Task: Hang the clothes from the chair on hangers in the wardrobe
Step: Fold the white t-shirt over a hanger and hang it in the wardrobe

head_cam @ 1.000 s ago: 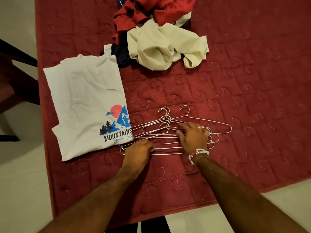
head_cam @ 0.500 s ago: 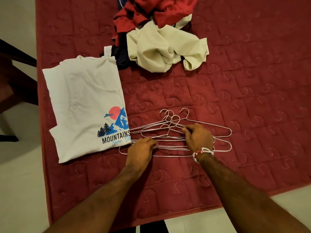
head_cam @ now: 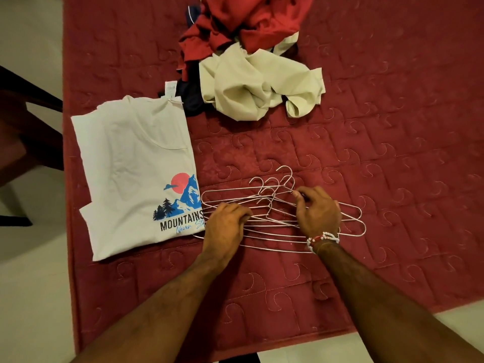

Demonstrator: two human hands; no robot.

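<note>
Looks like untangling the hangers (head_cam: 272, 218): left hand (head_cam: 225, 226) grips them, right hand (head_cam: 318, 213) pinches one; next, probably tease it free.

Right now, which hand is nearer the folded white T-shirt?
Left. The left hand grips the hangers right beside the T-shirt, at its printed corner. The right hand pinches a hanger neck farther right, across the pile.

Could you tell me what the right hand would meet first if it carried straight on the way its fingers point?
Most likely the hooks of the wire hangers: the right hand points away and leftward, and they lie just past its fingertips. Beyond them is bare red quilt.
</note>
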